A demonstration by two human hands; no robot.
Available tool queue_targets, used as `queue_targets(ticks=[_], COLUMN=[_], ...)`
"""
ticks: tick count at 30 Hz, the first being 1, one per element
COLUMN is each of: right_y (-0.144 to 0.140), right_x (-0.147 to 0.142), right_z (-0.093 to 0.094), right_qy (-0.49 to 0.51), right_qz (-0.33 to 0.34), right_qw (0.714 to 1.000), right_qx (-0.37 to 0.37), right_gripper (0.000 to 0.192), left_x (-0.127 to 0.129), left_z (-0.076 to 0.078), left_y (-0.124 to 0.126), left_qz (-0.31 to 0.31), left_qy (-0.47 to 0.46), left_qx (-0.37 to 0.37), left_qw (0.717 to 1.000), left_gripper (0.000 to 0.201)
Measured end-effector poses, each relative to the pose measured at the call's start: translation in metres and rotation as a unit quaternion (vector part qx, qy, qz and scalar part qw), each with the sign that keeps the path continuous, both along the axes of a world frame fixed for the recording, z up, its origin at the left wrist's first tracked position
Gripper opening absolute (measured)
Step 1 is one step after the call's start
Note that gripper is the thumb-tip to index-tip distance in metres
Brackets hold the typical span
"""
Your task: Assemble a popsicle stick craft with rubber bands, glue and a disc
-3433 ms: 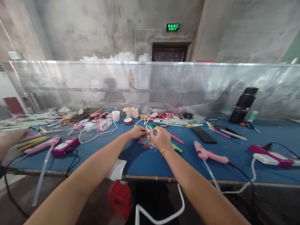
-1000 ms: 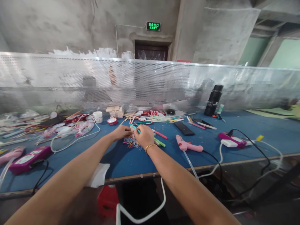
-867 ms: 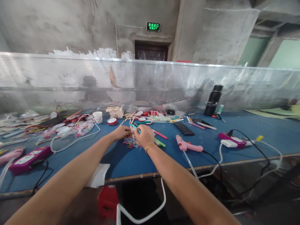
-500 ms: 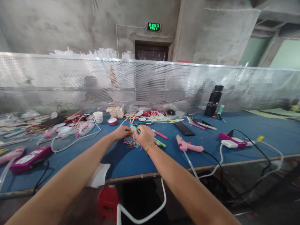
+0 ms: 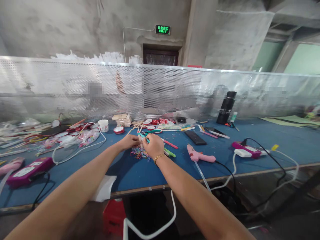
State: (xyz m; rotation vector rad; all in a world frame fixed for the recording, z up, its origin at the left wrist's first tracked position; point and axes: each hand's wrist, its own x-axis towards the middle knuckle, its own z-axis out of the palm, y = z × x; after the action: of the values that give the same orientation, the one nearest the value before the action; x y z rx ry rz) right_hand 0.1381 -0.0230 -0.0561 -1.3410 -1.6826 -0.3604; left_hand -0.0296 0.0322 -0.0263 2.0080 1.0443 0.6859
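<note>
My right hand point(image 5: 155, 145), with a bracelet at the wrist, is closed around a teal marker pen point(image 5: 146, 138), its tip pointing up and to the left. My left hand point(image 5: 130, 142) is beside it, fingers pinched on a narrow pale piece point(image 5: 140, 141) that looks like a wooden craft stick. The pen's front end is close to this piece; whether they touch is hard to see. Below both hands lies a heap of coloured threads point(image 5: 140, 153). Pink point(image 5: 170, 143) and green point(image 5: 170, 152) markers rest just right of my right hand.
A pink glue gun point(image 5: 200, 156), a black phone point(image 5: 195, 137) and a purple-white power strip point(image 5: 246, 150) lie to the right. Behind are wooden sticks point(image 5: 138, 125), a tape roll point(image 5: 118, 130) and a paper cup point(image 5: 103, 125). A black bottle point(image 5: 226, 108) stands near the mesh partition point(image 5: 165, 90).
The view has shifted slightly, moving the whole scene a little leftward. Both hands keep nearly the same pose, with the pen still in my right hand.
</note>
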Motion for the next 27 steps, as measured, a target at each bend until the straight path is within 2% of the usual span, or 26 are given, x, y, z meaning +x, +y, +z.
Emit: queue_targets(ticks=[11,16,20,27], right_y=[0.0017,-0.0001,0.0001,-0.0011], right_x=[0.0002,-0.0002,-0.0002,0.0004], right_z=[-0.0021,-0.0014,-0.0013,0.0021], right_qy=[0.003,-0.006,0.002,-0.013], right_qz=[-0.008,0.012,-0.003,0.004], right_qw=[1.0,1.0,1.0,1.0], right_qx=[0.001,0.001,-0.007,-0.017], right_gripper=[0.016,0.014,0.016,0.015], left_x=[-0.0018,-0.0012,-0.0016,0.001], left_z=[-0.0037,-0.0036,-0.0044,0.0014], left_y=[0.0026,0.0005,0.0019,-0.0007], left_qz=[0.01,0.003,0.007,0.008], left_qy=[0.006,0.001,-0.006,0.002], left_qx=[0.004,-0.006,-0.005,-0.001], left_qw=[1.0,1.0,1.0,1.0], left_gripper=[0.027,0.027,0.028,0.029])
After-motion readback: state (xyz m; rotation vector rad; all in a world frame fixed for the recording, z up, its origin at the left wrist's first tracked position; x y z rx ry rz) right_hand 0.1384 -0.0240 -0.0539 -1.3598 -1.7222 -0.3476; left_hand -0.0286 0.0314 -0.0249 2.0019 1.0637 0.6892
